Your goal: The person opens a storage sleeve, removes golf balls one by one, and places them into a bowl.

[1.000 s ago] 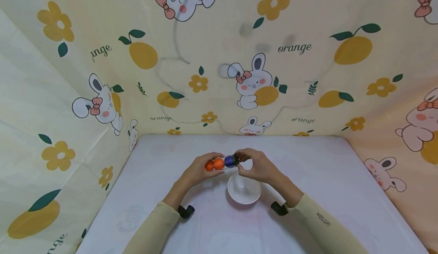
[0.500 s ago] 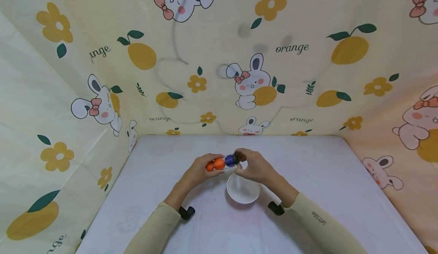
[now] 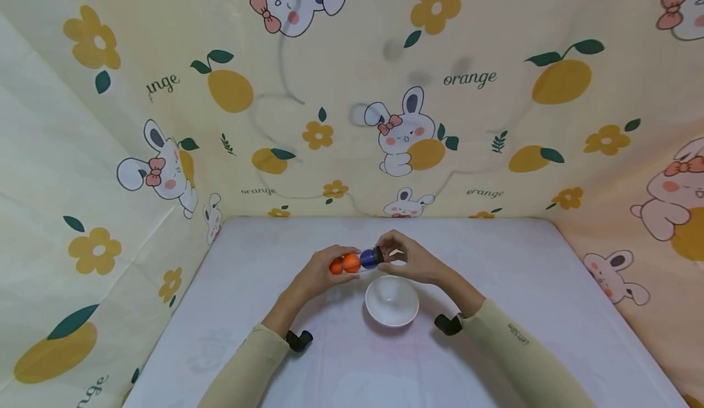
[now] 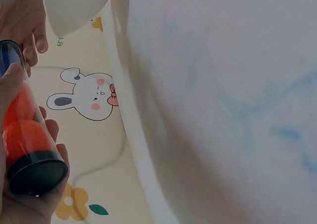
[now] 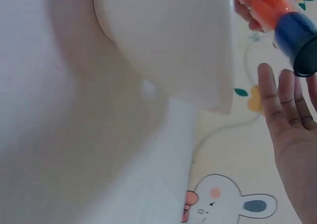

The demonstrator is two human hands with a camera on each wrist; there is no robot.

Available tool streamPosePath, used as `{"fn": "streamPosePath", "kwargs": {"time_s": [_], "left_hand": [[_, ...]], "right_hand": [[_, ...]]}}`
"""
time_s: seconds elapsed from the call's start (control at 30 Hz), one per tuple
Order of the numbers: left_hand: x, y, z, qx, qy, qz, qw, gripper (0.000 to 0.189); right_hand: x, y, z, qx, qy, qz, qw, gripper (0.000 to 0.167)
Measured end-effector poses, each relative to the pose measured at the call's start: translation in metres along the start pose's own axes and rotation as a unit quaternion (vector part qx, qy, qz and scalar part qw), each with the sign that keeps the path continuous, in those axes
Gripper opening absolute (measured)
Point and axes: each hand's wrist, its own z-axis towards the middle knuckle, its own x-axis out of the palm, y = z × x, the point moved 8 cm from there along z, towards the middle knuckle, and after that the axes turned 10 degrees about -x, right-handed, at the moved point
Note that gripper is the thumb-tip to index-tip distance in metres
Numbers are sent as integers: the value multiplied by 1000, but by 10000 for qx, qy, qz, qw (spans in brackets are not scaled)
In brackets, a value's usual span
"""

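Note:
A clear tube with dark end caps lies nearly level above the table, holding orange balls and a blue ball. My left hand grips its orange end, thumb along one side and fingers under it in the left wrist view. At the blue end is the dark cap. My right hand is right at that cap; in the right wrist view its fingers are extended beside it rather than wrapped round it. Below the tube and slightly nearer stands a white bowl, nothing visible inside.
The bowl stands on a white-covered table. A printed cloth with rabbits and oranges hangs behind and at both sides. Each wrist carries a black camera mount.
My right hand has loosened from the dark cap, its fingers spreading and the hand shifting slightly to the right and up. The left hand keeps its grip on the tube, nearly still.

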Motion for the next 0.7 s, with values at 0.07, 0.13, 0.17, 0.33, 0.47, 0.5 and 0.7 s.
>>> {"fn": "streamPosePath", "kwargs": {"time_s": [0.07, 0.13, 0.17, 0.33, 0.47, 0.5, 0.7], "left_hand": [[0, 0, 0, 39, 9, -51, 10000, 54], [1, 0, 0, 48, 36, -73, 10000, 54], [2, 0, 0, 46, 54, -83, 9999, 55], [4, -1, -1, 42, 93, -79, 9999, 55], [5, -3, -1, 79, 134, -55, 9999, 54], [6, -3, -1, 81, 149, -40, 9998, 54], [6, -5, -1, 87, 176, -59, 9998, 55]], "right_hand": [[0, -3, 1, 55, 17, 158, 9999, 46], [1, -5, 1, 66, 32, 306, 9995, 46], [1, -5, 2, 75, 55, 377, 9992, 46], [3, -6, 5, -26, 272, 608, 9978, 46], [5, -8, 7, -167, 400, 645, 9970, 45], [5, -8, 7, -201, 401, 646, 9969, 45], [5, -9, 9, -316, 386, 524, 9974, 44]]}}
